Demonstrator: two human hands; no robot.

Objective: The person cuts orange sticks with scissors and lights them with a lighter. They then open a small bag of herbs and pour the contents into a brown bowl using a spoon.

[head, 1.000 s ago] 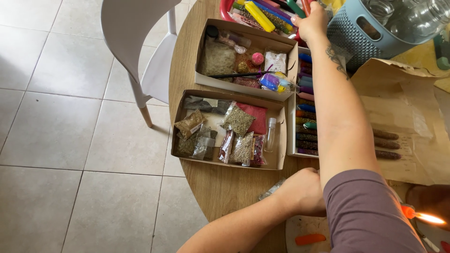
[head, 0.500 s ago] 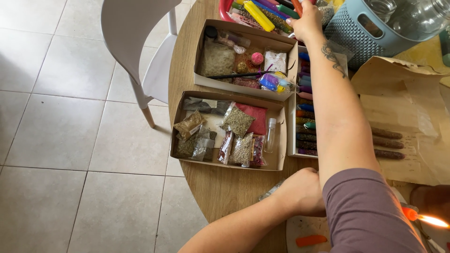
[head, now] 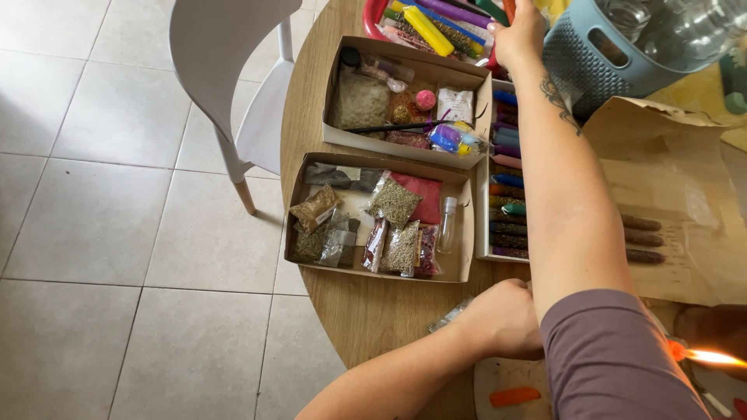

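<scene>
Head view, near to far.

Orange candle [head: 513, 396]: lies on a pale board [head: 498, 373] at the near table edge, just below the left hand.

Flame [head: 704, 356]: burns at the near right, beside the purple sleeve [head: 615, 358].

Left hand [head: 502, 319]: curled into a loose fist on the round wooden table [head: 366, 311], next to a small clear packet [head: 451, 313]; whether it clamps anything cannot be told.

Near box [head: 379, 218]: open cardboard, filled with bags of dried herbs, a red packet and a clear vial.

Candle tray [head: 506, 194]: a row of coloured candles, partly hidden by the right forearm, which crosses over it.

Brown paper [head: 669, 171]: spread to the right, with dark sticks [head: 642, 237] lying on it.

Far box [head: 405, 97]: open cardboard, holding a herb bag, a pink ball, a black stick and small coloured items.

White chair [head: 233, 70]: stands left of the table on a tiled floor.

Blue basket [head: 599, 54]: far right, with glass jars inside.

Right hand [head: 517, 31]: stretched to the far edge, fingers closed around an orange-red stick [head: 509, 8] over the red tray [head: 436, 23] of bright candles.
</scene>
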